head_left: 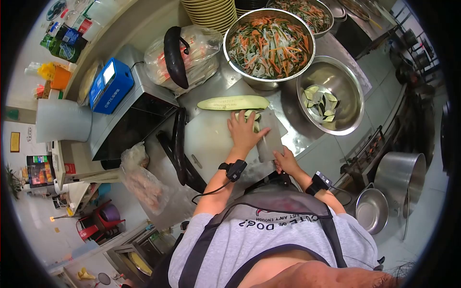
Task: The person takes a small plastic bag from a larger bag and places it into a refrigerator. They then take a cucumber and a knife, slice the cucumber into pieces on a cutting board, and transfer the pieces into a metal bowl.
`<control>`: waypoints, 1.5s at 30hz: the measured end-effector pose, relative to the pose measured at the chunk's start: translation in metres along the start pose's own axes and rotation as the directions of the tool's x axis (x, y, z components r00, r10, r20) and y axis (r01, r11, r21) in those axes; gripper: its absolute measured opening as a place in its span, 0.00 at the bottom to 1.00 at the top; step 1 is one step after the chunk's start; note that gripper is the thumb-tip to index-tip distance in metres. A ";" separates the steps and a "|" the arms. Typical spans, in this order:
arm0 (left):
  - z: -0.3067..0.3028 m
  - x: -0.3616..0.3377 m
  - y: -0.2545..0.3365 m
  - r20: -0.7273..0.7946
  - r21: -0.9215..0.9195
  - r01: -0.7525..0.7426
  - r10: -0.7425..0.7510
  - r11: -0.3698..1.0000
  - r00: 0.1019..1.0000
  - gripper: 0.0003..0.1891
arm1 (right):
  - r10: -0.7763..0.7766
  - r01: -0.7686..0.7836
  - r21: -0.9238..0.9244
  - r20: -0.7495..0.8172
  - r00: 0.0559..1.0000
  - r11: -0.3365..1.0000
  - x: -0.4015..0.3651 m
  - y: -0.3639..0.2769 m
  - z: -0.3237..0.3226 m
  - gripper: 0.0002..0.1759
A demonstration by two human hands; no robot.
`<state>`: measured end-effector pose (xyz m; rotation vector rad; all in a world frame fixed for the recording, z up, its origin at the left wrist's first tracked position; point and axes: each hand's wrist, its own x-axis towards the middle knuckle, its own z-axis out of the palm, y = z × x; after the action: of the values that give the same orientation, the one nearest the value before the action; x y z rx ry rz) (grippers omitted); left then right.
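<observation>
On the white cutting board, my left hand presses down over cut eggplant pieces, its thumb and fingers around them. My right hand grips the handle of a cleaver, whose broad blade lies right beside the pieces and my left thumb. Just beyond my left fingertips lies a long peeled eggplant half, pale side up. Cut eggplant wedges sit in the steel bowl to the right. Unpeeled dark eggplants lie at the board's left edge.
A large bowl of shredded vegetables stands behind the board. Another dark eggplant rests on a plastic bag of packets. Left are a blue device and a bagged item. A steel pot stands at far right.
</observation>
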<state>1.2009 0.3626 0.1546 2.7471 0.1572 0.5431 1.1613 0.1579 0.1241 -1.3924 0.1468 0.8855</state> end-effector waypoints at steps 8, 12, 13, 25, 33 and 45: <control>0.007 -0.020 -0.030 -0.227 -0.112 -0.016 -0.010 0.994 0.974 0.21 | 0.033 -0.027 -0.079 0.083 0.996 0.996 0.013 0.002 0.055 0.14; -0.013 -0.026 -0.036 -0.287 -0.115 0.006 -0.039 0.993 0.957 0.16 | -0.043 0.057 -0.076 0.178 0.983 0.995 0.013 -0.009 0.057 0.13; -0.021 -0.022 -0.029 -0.289 -0.118 -0.006 -0.029 0.993 0.957 0.16 | -0.061 0.094 -0.142 0.216 0.974 0.985 0.006 -0.020 0.057 0.11; -0.067 0.096 0.164 -0.524 -0.380 -0.427 0.189 0.821 0.831 0.20 | -0.399 0.303 -0.365 -0.224 0.889 0.880 -0.149 -0.178 -0.024 0.10; 0.010 0.118 0.221 -0.389 -0.480 -0.353 0.166 0.803 0.906 0.14 | -0.470 0.295 -0.369 -0.632 0.616 0.882 -0.164 -0.173 -0.107 0.29; -0.005 0.048 -0.047 0.230 0.377 -0.068 -0.022 0.924 0.973 0.34 | -0.508 0.334 -0.405 -0.474 0.719 0.851 -0.163 -0.175 -0.117 0.17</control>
<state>1.2415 0.4165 0.1595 3.1709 0.1916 0.2084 1.2046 -0.0060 0.3291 -1.8500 0.1380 0.0727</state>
